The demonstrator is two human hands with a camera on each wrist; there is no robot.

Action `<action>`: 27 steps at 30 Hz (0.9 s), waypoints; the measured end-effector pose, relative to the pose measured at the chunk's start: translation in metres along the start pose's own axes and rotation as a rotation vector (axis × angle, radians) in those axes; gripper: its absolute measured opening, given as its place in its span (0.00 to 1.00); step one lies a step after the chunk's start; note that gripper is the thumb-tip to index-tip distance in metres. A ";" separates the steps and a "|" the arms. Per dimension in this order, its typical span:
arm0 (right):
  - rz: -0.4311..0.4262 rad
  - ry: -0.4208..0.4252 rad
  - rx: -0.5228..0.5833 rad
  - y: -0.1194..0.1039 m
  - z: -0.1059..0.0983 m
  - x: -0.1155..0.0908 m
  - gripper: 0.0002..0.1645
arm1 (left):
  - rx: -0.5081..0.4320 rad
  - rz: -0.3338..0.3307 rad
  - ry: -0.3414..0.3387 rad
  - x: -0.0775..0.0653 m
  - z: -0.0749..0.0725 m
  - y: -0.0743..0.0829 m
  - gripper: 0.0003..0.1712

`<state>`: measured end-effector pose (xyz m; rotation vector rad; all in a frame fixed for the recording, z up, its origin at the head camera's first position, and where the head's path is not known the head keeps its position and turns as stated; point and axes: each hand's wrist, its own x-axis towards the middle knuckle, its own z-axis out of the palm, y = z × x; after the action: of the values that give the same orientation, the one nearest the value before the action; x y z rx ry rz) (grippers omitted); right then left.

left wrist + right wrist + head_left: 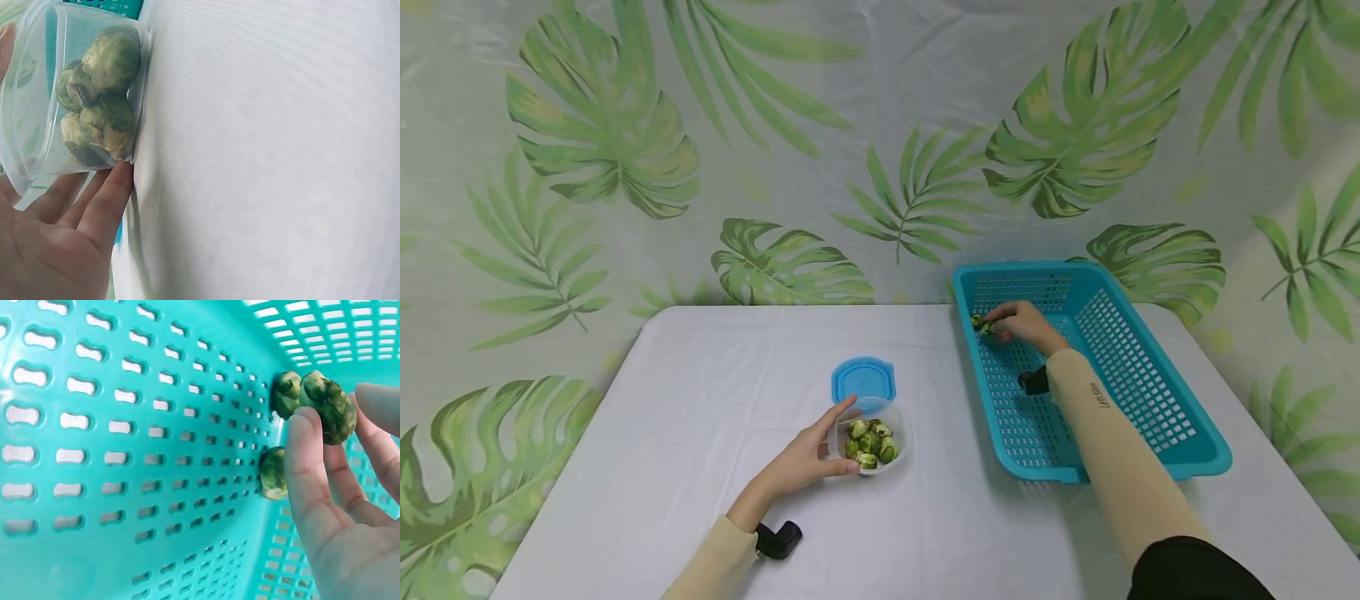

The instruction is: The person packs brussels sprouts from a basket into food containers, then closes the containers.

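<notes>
A clear plastic container [904, 433] holding several Brussels sprouts [871, 442] stands on the table. My left hand [801, 457] grips its left side, thumb toward the front and fingers around the back. In the left wrist view, the fingers [107, 200] touch the container's wall. Inside the blue basket [1150, 392], my right hand [1028, 325] pinches a Brussels sprout [331, 409] between fingertips and thumb. Close by in the right wrist view are two more sprouts, one [286, 394] partly behind the held one and another [272, 474] partly hidden by the fingers.
A blue lid [863, 377] lies on the white-covered table [700, 400], just behind the container. The basket's raised perforated walls surround the right hand. Behind the table hangs a leaf-patterned cloth [917, 100].
</notes>
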<state>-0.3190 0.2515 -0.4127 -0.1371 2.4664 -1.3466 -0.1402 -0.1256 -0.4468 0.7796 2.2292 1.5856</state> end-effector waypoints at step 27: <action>-0.103 -0.022 0.077 -0.015 -0.023 -0.028 0.19 | 0.012 -0.018 0.003 -0.001 0.001 0.000 0.52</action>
<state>-0.3018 0.2681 -0.3819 -0.2629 2.4146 -1.4720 -0.1388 -0.1254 -0.4467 0.7581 2.2441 1.5670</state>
